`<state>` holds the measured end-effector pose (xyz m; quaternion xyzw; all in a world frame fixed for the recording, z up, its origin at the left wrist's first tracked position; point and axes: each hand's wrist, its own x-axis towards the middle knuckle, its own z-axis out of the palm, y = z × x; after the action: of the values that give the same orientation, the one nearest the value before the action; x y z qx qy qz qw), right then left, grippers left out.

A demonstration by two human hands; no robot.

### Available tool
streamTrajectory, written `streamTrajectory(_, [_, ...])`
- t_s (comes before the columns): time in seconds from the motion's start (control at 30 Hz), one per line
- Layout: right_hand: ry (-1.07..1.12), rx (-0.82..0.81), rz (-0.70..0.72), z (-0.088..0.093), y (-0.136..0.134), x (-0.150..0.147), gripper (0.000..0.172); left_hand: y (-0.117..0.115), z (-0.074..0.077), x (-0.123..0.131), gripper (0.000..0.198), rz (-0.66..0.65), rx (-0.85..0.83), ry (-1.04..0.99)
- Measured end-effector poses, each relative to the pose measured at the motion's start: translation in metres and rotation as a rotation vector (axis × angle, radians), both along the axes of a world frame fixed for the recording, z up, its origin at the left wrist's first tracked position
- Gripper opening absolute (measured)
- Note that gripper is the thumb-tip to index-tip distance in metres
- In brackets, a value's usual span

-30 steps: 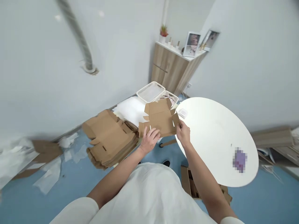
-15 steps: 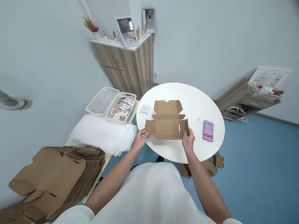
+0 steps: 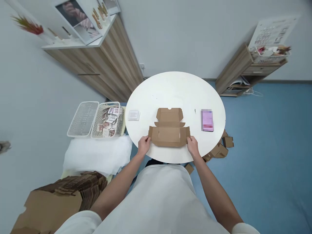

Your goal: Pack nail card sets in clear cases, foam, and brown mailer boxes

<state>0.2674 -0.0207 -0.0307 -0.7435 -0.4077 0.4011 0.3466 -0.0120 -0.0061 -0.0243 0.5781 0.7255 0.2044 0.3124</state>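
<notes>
An unfolded brown cardboard box (image 3: 169, 134) lies at the near part of the round white table (image 3: 175, 87), its lid panel pointing away from me. My left hand (image 3: 144, 145) pinches the box's left side flap. On the opposite side, my right hand (image 3: 192, 145) is closed on the right flap. Both side flaps tilt up a little. Left of the box sits a small clear plastic case (image 3: 134, 115). A purple item (image 3: 207, 120), blurred by pixels, rests toward the table's right.
Beside the table at left are a white basket (image 3: 120, 120) of small packets, an empty-looking white basket (image 3: 83, 119), white sheets (image 3: 97, 154) and a stack of flat cardboard boxes (image 3: 53, 208). Folded boxes (image 3: 220, 151) lie on the floor at right. A wooden cabinet (image 3: 117, 55) stands behind.
My view has turned downward and to the right. Both hands still grip the cardboard box's side flaps; the right flap now stands less upright, and the right hand has moved to its outer end.
</notes>
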Motion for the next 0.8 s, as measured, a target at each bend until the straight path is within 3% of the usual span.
streamTrajectory(0.1, [-0.029, 0.005, 0.039, 0.002, -0.001, 0.0, 0.025, 0.01, -0.006, -0.002, 0.029, -0.022, 0.014, -0.013])
streamTrajectory(0.27, [-0.101, 0.017, 0.02, 0.005, -0.005, -0.004, 0.045, 0.02, -0.009, -0.003, 0.032, -0.022, 0.001, -0.135])
streamTrajectory(0.43, [-0.194, -0.014, 0.03, -0.002, -0.009, -0.005, 0.044, 0.023, -0.016, -0.001, 0.043, -0.029, -0.058, -0.205])
streamTrajectory(0.57, [-0.298, -0.043, 0.013, -0.005, -0.015, 0.0, 0.057, 0.015, -0.019, -0.002, 0.063, -0.059, 0.086, -0.1])
streamTrajectory(0.67, [-0.393, -0.026, -0.051, 0.002, -0.012, 0.007, 0.068, 0.004, -0.012, -0.001, 0.079, -0.251, 0.21, 0.06])
streamTrajectory(0.8, [-0.357, -0.026, -0.005, 0.016, 0.014, 0.012, 0.067, -0.005, -0.002, 0.009, 0.075, -0.616, 0.197, 0.254])
